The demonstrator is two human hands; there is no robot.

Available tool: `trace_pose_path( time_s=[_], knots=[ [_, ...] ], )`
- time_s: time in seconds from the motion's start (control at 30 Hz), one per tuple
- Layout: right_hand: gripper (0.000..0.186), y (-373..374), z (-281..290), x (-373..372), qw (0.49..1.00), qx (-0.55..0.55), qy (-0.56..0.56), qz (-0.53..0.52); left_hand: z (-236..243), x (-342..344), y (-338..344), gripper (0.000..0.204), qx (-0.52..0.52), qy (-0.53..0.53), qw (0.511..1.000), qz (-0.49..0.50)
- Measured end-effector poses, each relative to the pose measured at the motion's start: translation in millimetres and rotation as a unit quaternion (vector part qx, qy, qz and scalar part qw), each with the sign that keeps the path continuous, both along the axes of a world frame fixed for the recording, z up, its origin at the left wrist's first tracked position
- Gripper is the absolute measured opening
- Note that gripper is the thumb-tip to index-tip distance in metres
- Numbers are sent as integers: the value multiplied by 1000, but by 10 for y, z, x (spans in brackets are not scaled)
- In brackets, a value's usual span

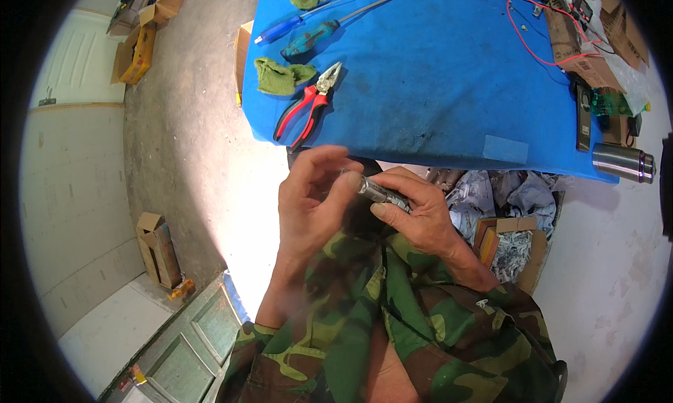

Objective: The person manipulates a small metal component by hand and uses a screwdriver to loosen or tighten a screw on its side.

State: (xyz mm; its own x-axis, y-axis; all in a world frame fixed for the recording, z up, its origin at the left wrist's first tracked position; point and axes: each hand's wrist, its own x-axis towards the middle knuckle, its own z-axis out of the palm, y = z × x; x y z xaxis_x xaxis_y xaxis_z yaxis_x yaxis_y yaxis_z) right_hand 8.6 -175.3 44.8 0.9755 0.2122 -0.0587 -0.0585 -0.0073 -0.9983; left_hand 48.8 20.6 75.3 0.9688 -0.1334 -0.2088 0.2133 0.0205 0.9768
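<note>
My right hand [420, 214] grips a silver metal cylindrical piece [378, 193] with its thumb and fingers, held at a slant below the table's front edge. My left hand [315, 193] is at the piece's upper left end, fingers curled and thumb tip against or just beside it; what it pinches is too small to make out. On the blue-covered table [442, 66] beyond lie red-and-black pliers [308, 101], a blue-handled screwdriver [284, 28], a larger teal-handled screwdriver [315, 37] and two green cloths [280, 77].
At the table's right are a steel flask [622, 162], red wire [524, 42] and cardboard [564, 31]. Under it, bags [477, 193] and an open box of small metal parts [512, 256]. Cardboard boxes [158, 252] stand on the left floor, near a green panelled frame [189, 340].
</note>
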Motion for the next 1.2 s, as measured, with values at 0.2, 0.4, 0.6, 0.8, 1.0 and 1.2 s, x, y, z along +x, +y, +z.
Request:
trace_pose_path(
  time_s=[0.2,0.4,0.6,0.8,1.0,1.2],
  knots=[
    [37,40,-50,-49,999,33,27,1,-84,-12,70,17,-10,-22,999,-41],
    [40,28,-129,-83,996,58,73,6,-175,-20,118,18,-27,-11,997,-68],
    [45,100,-125,-84,969,179,165,-31,-132,-25,77,25,12,-52,997,-52],
    [46,59,-172,-76,968,173,177,-46,-39,-88,106,29,207,-207,956,2],
    [42,77,-135,-55,981,135,131,-43,-113,-107,103,32,238,-279,927,-73],
    [40,50,-140,-72,990,96,99,-23,-37,-75,140,28,259,-268,922,-107]
  ],
)
